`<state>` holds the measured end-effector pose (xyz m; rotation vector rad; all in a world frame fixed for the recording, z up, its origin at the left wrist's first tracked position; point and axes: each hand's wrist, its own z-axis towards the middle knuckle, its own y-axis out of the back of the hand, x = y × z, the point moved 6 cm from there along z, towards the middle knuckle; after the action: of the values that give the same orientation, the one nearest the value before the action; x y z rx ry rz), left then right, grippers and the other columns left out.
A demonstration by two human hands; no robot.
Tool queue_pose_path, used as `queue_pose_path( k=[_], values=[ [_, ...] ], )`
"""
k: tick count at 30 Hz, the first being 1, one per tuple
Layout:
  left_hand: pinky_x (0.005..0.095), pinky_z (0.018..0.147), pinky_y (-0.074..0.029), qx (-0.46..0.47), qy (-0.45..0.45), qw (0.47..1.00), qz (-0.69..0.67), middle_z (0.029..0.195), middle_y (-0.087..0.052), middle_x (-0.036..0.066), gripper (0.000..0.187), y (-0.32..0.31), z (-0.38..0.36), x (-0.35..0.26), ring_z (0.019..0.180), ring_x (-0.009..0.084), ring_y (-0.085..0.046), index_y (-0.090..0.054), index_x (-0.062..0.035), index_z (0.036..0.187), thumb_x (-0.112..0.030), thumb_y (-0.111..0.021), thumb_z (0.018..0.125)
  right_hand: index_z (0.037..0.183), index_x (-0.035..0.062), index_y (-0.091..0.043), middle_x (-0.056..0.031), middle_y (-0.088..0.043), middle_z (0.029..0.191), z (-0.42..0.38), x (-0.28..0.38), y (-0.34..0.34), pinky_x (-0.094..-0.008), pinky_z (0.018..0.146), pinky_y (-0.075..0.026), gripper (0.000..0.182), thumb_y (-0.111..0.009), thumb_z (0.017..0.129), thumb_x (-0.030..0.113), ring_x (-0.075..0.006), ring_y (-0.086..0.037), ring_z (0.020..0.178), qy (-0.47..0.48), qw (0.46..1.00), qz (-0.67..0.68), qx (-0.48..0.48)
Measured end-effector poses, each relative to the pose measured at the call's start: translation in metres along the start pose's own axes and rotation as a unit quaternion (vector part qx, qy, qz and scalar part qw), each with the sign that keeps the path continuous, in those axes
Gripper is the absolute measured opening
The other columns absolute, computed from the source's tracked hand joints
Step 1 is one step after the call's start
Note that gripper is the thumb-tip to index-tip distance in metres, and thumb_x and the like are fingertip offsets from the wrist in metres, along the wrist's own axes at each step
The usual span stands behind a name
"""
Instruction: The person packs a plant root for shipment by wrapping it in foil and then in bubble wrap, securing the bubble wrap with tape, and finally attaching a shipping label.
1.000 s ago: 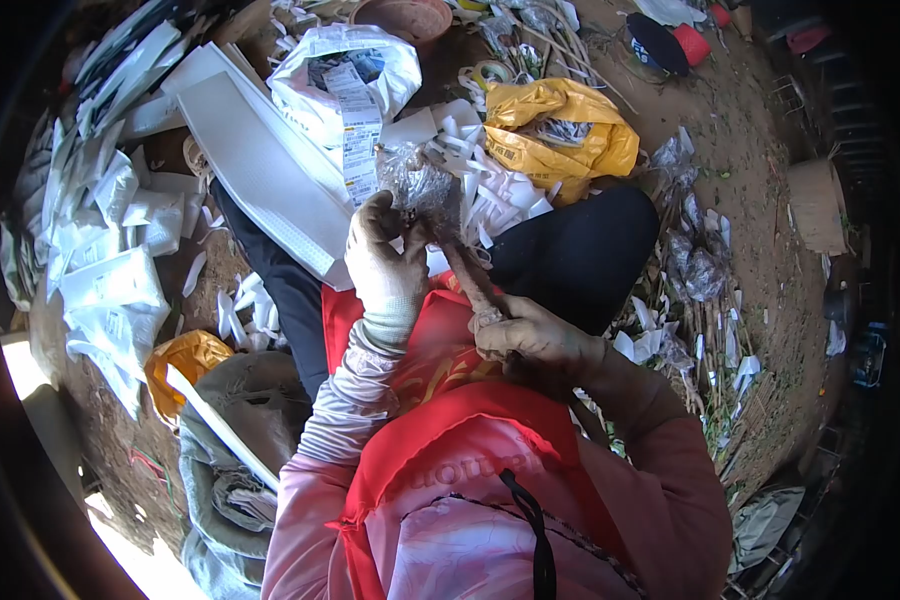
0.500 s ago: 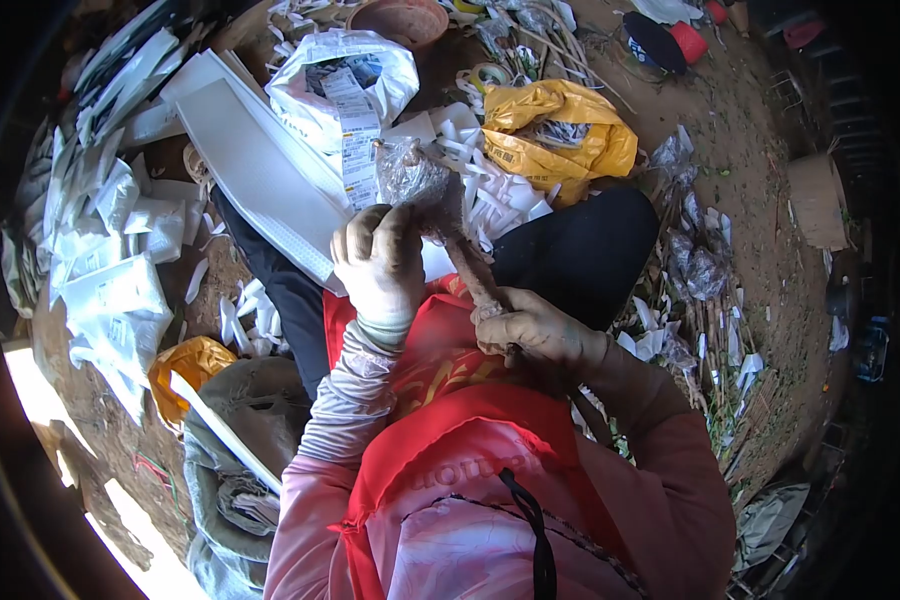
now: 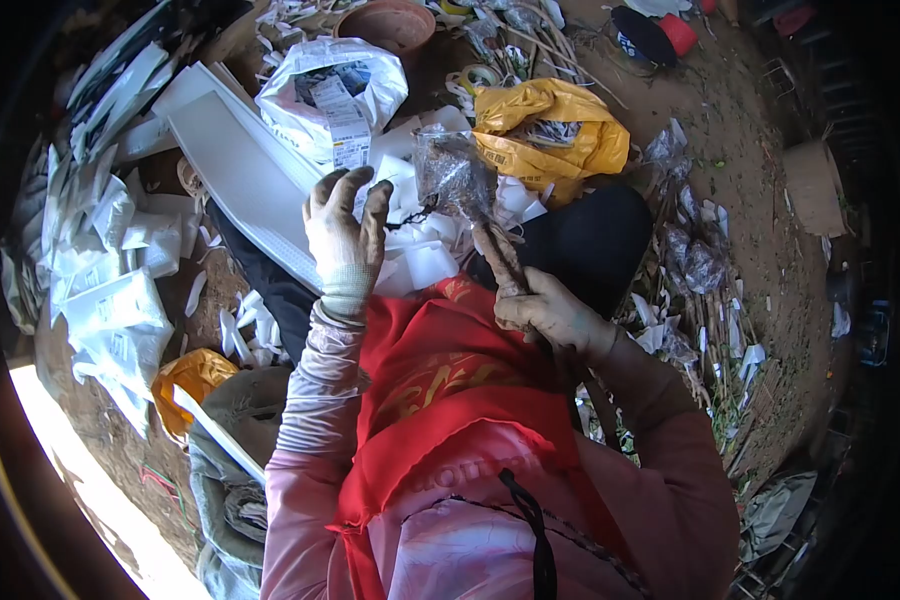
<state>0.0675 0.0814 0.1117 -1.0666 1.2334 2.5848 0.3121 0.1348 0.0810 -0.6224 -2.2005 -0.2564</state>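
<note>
My right hand [image 3: 552, 312], in a pale glove, is closed round a brown woody stem [image 3: 500, 258]. At the stem's upper end a clear plastic wrap [image 3: 452, 172] encloses a dark clump. To the left, my gloved left hand [image 3: 346, 222] is raised with its fingers apart and holds nothing. A thin dark strand sticks out from the wrapped clump toward that hand without visibly reaching it. Beyond my left hand stands a white bag [image 3: 385, 75] with a printed label strip [image 3: 342, 112] in its mouth.
Long white foam sheets [image 3: 232, 160] lie left of the white bag. A yellow bag [image 3: 595, 140] and a brown bowl [image 3: 385, 25] are ahead. Plastic-wrapped stems [image 3: 698, 262] lie at the right, white packets [image 3: 120, 310] at the left.
My left hand has come off the wrapped clump, moved left and opened. The stem in my right hand has shifted right and stands more upright. The label strip hangs less far down.
</note>
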Motion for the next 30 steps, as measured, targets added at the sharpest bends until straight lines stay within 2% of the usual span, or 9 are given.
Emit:
queue_pose_path(
  k=[1, 3, 5, 7, 12, 15, 19, 24, 30],
  values=[
    [0.0401, 0.091, -0.042, -0.031, -0.029, 0.999, -0.022, 0.111, -0.059, 0.015, 0.034, 0.005, 0.009, -0.011, 0.100, 0.0321, -0.057, -0.061, -0.0080, 0.116, -0.014, -0.065, 0.082, 0.090, 0.0078, -0.049, 0.0021, -0.051, 0.074, -0.001, 0.000, 0.002, -0.0199, 0.055, -0.038, 0.016, -0.059, 0.084, 0.019, -0.0049, -0.046, 0.064, 0.005, 1.000, -0.009, -0.014],
    [0.0368, 0.092, -0.043, 0.012, -0.069, 0.984, -0.165, 0.114, -0.058, 0.013, 0.039, 0.003, 0.028, -0.030, 0.104, 0.0303, -0.056, -0.060, -0.0070, 0.118, -0.005, -0.064, 0.079, 0.092, 0.0069, -0.048, 0.0013, -0.051, 0.075, -0.003, 0.000, 0.004, -0.0198, 0.055, -0.038, 0.018, -0.060, 0.084, 0.018, -0.0050, -0.046, 0.064, 0.015, 0.999, -0.016, -0.033],
    [0.0346, 0.087, -0.046, 0.051, -0.152, 0.973, -0.167, 0.109, -0.061, 0.013, 0.039, -0.008, 0.038, -0.040, 0.100, 0.0294, -0.058, -0.060, -0.0072, 0.117, 0.001, -0.061, 0.079, 0.094, 0.0060, -0.048, 0.0003, -0.052, 0.076, -0.003, 0.000, 0.006, -0.0200, 0.055, -0.039, 0.019, -0.061, 0.085, 0.016, -0.0054, -0.046, 0.065, 0.030, 0.999, -0.014, -0.041],
    [0.0360, 0.080, -0.047, 0.045, -0.229, 0.968, -0.095, 0.098, -0.064, 0.011, 0.038, -0.011, 0.040, -0.051, 0.089, 0.0303, -0.061, -0.061, -0.0077, 0.115, 0.001, -0.061, 0.078, 0.093, 0.0057, -0.047, -0.0005, -0.052, 0.077, -0.002, -0.008, 0.007, -0.0206, 0.056, -0.039, 0.018, -0.061, 0.084, 0.014, -0.0056, -0.046, 0.065, 0.030, 0.999, -0.009, -0.024],
    [0.0401, 0.080, -0.048, 0.089, -0.272, 0.957, -0.044, 0.103, -0.063, 0.010, 0.043, -0.016, 0.043, -0.056, 0.089, 0.0315, -0.059, -0.060, -0.0093, 0.116, -0.003, -0.065, 0.074, 0.092, 0.0045, -0.047, -0.0018, -0.053, 0.077, -0.012, -0.005, 0.000, -0.0212, 0.058, -0.040, 0.018, -0.062, 0.083, 0.010, -0.0065, -0.047, 0.066, 0.004, 0.999, 0.041, 0.001],
    [0.0419, 0.084, -0.047, 0.144, -0.283, 0.948, 0.010, 0.108, -0.062, 0.011, 0.045, -0.019, 0.043, -0.056, 0.094, 0.0325, -0.058, -0.060, -0.0098, 0.117, -0.006, -0.065, 0.073, 0.092, 0.0034, -0.048, -0.0022, -0.054, 0.078, -0.013, -0.011, -0.003, -0.0224, 0.061, -0.041, 0.018, -0.062, 0.083, 0.010, -0.0077, -0.049, 0.068, 0.051, 0.998, 0.046, 0.007],
    [0.0419, 0.089, -0.046, 0.262, -0.288, 0.921, 0.021, 0.113, -0.060, 0.010, 0.051, -0.020, 0.045, -0.054, 0.102, 0.0325, -0.056, -0.060, -0.0119, 0.119, -0.011, -0.069, 0.069, 0.092, 0.0022, -0.049, -0.0024, -0.054, 0.080, -0.015, -0.015, -0.002, -0.0237, 0.066, -0.043, 0.019, -0.063, 0.083, 0.011, -0.0085, -0.050, 0.071, 0.005, 0.999, 0.045, 0.010],
    [0.0408, 0.087, -0.046, 0.250, -0.298, 0.921, 0.016, 0.103, -0.060, 0.009, 0.052, -0.018, 0.047, -0.048, 0.095, 0.0308, -0.055, -0.062, -0.0135, 0.116, -0.012, -0.073, 0.065, 0.096, 0.0015, -0.051, -0.0016, -0.054, 0.082, -0.019, -0.007, -0.005, -0.0238, 0.067, -0.044, 0.021, -0.064, 0.084, 0.013, -0.0082, -0.050, 0.072, 0.004, 0.997, 0.060, 0.053],
    [0.0400, 0.083, -0.048, 0.317, -0.289, 0.901, 0.066, 0.097, -0.059, 0.010, 0.051, -0.019, 0.041, -0.043, 0.093, 0.0303, -0.057, -0.063, -0.0126, 0.115, -0.012, -0.073, 0.065, 0.098, 0.0028, -0.051, 0.0000, -0.054, 0.081, -0.022, -0.006, -0.014, -0.0229, 0.064, -0.043, 0.022, -0.064, 0.083, 0.014, -0.0075, -0.050, 0.071, -0.038, 0.991, 0.093, 0.091]
  ],
)
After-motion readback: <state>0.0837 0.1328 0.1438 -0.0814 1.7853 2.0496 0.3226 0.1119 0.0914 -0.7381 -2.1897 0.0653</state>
